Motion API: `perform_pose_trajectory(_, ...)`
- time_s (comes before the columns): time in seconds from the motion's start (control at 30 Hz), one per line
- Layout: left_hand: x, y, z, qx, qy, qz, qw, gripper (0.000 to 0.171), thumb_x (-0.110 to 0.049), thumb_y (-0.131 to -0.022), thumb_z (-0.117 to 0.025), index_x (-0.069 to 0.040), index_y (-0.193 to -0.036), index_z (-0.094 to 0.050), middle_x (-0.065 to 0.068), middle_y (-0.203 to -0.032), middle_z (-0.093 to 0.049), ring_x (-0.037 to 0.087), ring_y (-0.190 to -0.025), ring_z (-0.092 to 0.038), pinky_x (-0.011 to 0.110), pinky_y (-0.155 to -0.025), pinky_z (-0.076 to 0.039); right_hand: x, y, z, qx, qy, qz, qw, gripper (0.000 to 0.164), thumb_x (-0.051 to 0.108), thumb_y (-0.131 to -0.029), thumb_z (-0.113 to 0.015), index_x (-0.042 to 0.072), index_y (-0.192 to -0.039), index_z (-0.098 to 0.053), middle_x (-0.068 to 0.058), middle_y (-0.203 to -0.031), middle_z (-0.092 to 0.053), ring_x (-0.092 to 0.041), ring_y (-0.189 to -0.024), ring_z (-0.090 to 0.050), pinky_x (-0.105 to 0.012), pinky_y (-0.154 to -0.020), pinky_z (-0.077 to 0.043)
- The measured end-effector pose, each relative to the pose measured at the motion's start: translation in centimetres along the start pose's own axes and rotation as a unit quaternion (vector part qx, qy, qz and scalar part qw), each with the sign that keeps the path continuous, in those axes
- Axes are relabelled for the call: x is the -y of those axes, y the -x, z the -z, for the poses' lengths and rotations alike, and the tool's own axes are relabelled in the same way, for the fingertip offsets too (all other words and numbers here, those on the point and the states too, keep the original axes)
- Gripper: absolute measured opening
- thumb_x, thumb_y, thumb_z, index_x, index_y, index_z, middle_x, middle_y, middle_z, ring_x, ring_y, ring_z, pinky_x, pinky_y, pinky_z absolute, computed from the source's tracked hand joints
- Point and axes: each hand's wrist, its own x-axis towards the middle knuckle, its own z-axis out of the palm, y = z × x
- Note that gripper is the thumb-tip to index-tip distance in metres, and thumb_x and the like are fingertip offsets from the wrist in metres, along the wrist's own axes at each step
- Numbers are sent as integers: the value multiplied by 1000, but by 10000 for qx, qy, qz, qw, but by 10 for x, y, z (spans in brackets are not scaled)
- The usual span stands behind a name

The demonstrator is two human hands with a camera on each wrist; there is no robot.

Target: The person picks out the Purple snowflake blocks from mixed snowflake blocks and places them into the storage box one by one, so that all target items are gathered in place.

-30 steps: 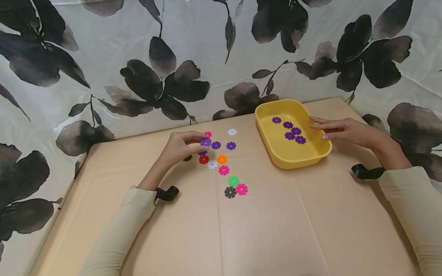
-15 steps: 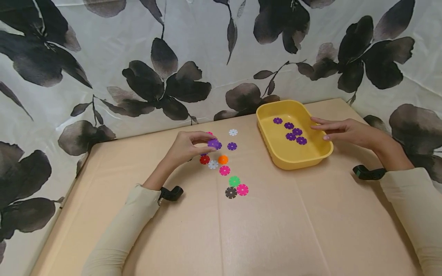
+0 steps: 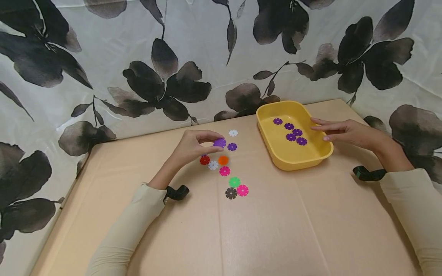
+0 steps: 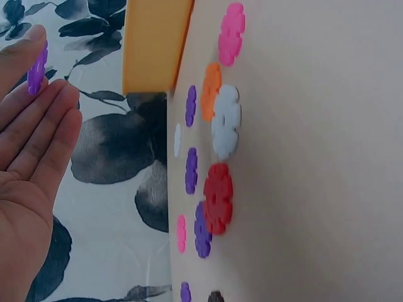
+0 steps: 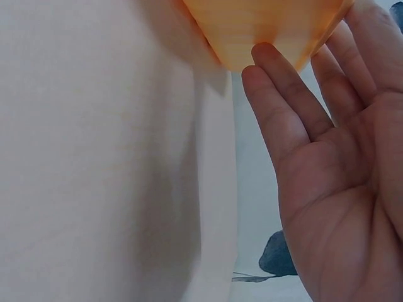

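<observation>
My left hand pinches a purple flower-shaped disc between thumb and fingertips, above the scattered discs. In the left wrist view this purple disc stands on edge beside the outstretched fingers. Just right of it lies another purple disc, with a white disc behind. My right hand rests at the right rim of a yellow tray, its fingers fairly straight. In the right wrist view, fingertips lie right at the tray's outer wall. Several purple discs lie inside the tray.
Nearer me are red, orange, white and pink discs, then green, black and pink ones. The left wrist view shows more purple discs. A floral curtain hangs behind the table.
My left hand has moved right with the purple disc in its fingers, passing over other discs and hiding some of them. The right hand and the tray look unmoved.
</observation>
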Motion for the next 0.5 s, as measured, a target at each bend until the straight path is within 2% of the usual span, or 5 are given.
perform_pose_trajectory(0.13,-3,-3,-4,49,4,-68,10000,37,-18,-82,-87,-9,-116,-77,3,-106,-77,14,-102,-73,37,-97,-56,0,0,1,17,-29,29,10000,47,16,-99,-67,9,-145,-56,6,-165,-31,-16,-155,-19,-68,-114,-27)
perform_pose_trajectory(0.4,-5,-9,-11,110,12,-263,9996,39,-14,-81,-87,-6,-118,-76,4,-108,-77,15,-102,-73,48,-95,-57,0,1,1,42,21,-21,10000,48,18,-100,-67,10,-146,-55,2,-166,-29,-28,-156,-17,-68,-114,-26)
perform_pose_trajectory(0.5,-7,-12,-15,116,62,-288,9995,38,-11,-81,-87,-4,-117,-76,7,-107,-77,17,-100,-74,51,-94,-57,0,1,0,39,98,-62,9999,48,20,-100,-67,12,-146,-55,4,-166,-29,-27,-156,-17,-64,-114,-27)
